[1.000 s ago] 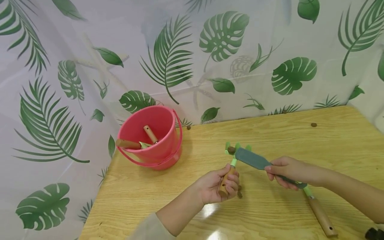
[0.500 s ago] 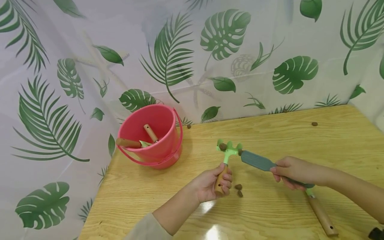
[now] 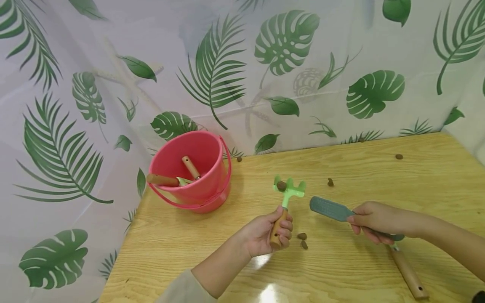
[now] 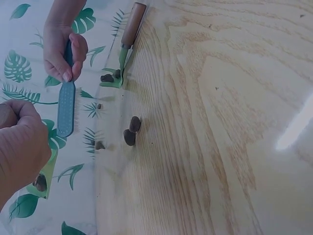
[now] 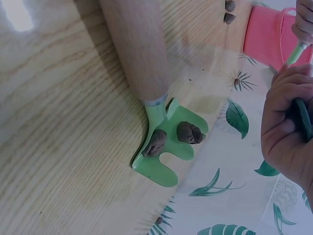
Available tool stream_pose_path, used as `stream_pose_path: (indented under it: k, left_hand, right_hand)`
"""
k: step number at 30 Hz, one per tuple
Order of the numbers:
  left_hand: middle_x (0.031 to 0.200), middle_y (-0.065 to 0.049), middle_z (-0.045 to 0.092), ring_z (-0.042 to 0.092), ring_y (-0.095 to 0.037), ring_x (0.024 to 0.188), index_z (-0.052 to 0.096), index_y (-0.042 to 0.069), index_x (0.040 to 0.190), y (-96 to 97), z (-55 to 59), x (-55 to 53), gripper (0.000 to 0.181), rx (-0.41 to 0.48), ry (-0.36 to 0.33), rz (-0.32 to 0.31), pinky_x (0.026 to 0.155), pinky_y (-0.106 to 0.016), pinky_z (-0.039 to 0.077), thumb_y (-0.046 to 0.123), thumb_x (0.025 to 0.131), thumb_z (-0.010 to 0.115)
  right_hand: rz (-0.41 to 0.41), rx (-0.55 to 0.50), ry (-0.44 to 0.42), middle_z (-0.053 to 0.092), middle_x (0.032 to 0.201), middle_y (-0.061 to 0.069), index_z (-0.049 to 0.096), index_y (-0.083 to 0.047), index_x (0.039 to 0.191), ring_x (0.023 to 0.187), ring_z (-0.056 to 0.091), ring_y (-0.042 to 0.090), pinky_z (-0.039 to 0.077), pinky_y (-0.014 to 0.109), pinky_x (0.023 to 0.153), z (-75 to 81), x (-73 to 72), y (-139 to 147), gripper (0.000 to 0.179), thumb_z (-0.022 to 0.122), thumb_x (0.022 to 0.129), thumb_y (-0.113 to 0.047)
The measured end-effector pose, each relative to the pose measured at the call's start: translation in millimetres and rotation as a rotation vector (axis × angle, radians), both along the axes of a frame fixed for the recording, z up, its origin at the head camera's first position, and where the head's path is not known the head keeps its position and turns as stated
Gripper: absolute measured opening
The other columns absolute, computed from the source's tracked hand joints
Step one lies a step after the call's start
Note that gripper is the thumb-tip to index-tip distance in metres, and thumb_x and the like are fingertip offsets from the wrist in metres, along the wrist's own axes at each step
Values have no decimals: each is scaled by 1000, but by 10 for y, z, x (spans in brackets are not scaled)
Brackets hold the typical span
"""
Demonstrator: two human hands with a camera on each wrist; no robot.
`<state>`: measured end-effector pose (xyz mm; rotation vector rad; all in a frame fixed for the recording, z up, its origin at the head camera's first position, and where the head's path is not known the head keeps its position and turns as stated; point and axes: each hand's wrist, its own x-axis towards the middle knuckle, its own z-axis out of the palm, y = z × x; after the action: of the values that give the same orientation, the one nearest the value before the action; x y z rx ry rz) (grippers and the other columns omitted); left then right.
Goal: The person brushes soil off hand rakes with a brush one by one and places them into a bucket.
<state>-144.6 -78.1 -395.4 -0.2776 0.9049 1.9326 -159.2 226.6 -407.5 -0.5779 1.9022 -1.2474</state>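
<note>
Two tools (image 3: 190, 167) in pink bucket (image 3: 213, 184) — left grip (image 3: 264, 233) holds rake (image 3: 289, 192).

- head view: right hand (image 3: 373, 219) and brush (image 3: 330, 208) cover nearly all the head of the loose rake (image 3: 409, 271) on the counter (image 3: 178, 252)
- black thing (image 3: 479, 297) chopped by the bottom right corner, no clue what
- two tools (image 3: 163, 181) in the bucket (image 3: 206, 191), heads mostly hidden
- left wrist view cuts off the left hand (image 4: 22, 144), which hides most of the held rake (image 4: 49, 166)
- specks (image 4: 208, 27) too tiny to tell
</note>
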Motion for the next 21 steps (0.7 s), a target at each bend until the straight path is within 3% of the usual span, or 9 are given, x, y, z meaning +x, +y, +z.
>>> stream_pose_path:
  k: [12, 14, 17, 19, 21]
  left_hand:
    - [68, 9, 43, 41, 1, 53, 46, 14, 87, -12, 15, -2, 33, 1, -3, 13, 50, -11, 37, 38, 103, 29]
    - [68, 9, 42, 40, 1, 54, 45, 14, 87, -9, 16, 0, 33, 3, -5, 13, 50, -10, 37, 39, 103, 29]
    - [68, 9, 43, 40, 1, 54, 45, 15, 87, -3, 22, 7, 34, 5, -11, 9, 50, -10, 37, 39, 103, 28]
    - [69, 10, 43, 40, 1, 55, 45, 15, 86, 2, 24, 11, 35, 13, -7, -1, 50, -10, 37, 39, 103, 27]
    - [69, 10, 43, 40, 1, 54, 45, 15, 86, 7, 29, 17, 36, 19, -5, -11, 50, -9, 37, 39, 103, 26]
  right_hand:
    - [24, -28, -67, 48, 51, -5, 54, 0, 83, 37, 37, 0, 30, 17, 34, 90, -15, 27, 35, 37, 103, -22]
    - [40, -68, -104, 45, 48, 0, 54, 2, 83, 37, 38, 0, 28, 19, 33, 110, -22, 34, 35, 37, 103, -21]
    - [66, -139, -191, 33, 45, 18, 54, 1, 84, 37, 39, 0, 26, 22, 34, 139, -36, 43, 33, 36, 103, -19]
    - [80, -201, -268, 24, 50, 29, 54, 1, 85, 37, 38, 1, 24, 23, 35, 159, -45, 49, 32, 36, 103, -17]
    - [93, -271, -354, 18, 54, 31, 55, -1, 86, 36, 35, 2, 21, 24, 34, 174, -54, 48, 31, 34, 103, -15]
